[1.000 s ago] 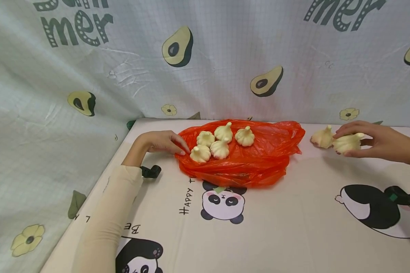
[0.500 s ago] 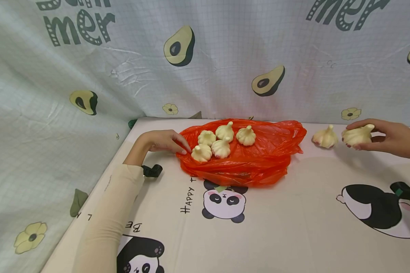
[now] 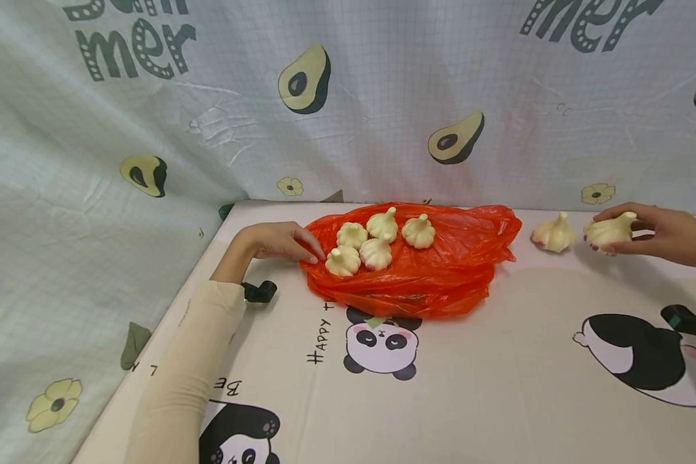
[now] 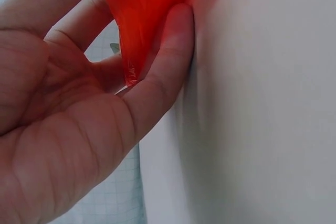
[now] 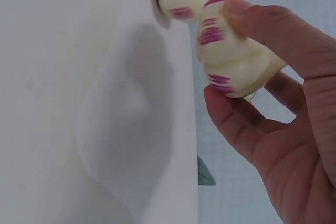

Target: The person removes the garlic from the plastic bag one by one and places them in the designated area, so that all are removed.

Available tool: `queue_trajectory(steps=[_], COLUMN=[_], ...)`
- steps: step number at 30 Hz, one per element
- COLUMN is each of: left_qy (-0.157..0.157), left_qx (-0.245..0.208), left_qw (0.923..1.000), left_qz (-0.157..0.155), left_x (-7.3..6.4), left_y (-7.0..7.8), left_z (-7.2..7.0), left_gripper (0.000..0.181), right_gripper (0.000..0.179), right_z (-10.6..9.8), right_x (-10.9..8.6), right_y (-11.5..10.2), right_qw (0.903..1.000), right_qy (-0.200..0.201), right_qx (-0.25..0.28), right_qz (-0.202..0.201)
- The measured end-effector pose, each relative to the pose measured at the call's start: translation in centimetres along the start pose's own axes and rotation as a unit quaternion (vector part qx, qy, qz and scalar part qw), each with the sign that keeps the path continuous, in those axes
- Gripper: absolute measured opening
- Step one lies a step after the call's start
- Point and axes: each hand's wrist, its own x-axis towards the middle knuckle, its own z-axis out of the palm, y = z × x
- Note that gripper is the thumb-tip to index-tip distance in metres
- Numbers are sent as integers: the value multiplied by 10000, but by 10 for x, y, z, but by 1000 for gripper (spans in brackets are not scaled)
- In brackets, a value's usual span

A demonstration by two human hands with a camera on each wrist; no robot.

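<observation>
Red plastic bag (image 3: 406,291) lies on the table (image 3: 470,399), with five garlic bulbs (image 3: 376,254) on it, mostly toward its left end. At that end the left hand (image 3: 280,241) pinches the bag's edge between thumb and fingers. Well apart, off the bag's right end, the right hand (image 3: 669,235) grips a held bulb (image 3: 608,231), thumb on one side and fingertips on the other; the shadow suggests it is clear of the table. A loose bulb (image 3: 553,232) sits between it and the bag.

The step in hand seems to be handling bulbs singly while the bag is steadied; whether this one is being lifted or set down, I cannot tell. The next move probably calls for an even grip and room beside the loose bulb.

The table is cream, with a panda print (image 3: 381,347) just in front of the bag. Behind the bag hangs pale cloth (image 3: 371,148) printed with avocados (image 3: 304,80), hiding the room beyond.
</observation>
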Motion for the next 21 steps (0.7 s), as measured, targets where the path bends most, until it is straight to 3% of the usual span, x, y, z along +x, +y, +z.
queue_trajectory(steps=[21], left_qy=[61], left_qx=[-71], left_qw=[10000], left_qz=[12], left_x=[1], left_y=[0], left_z=[1], left_gripper=[20], right_gripper=[71], right_z=[8], right_x=[16], right_y=[10], right_qw=[9987], right_qy=[-20], right_qx=[-431], right_qz=[-254])
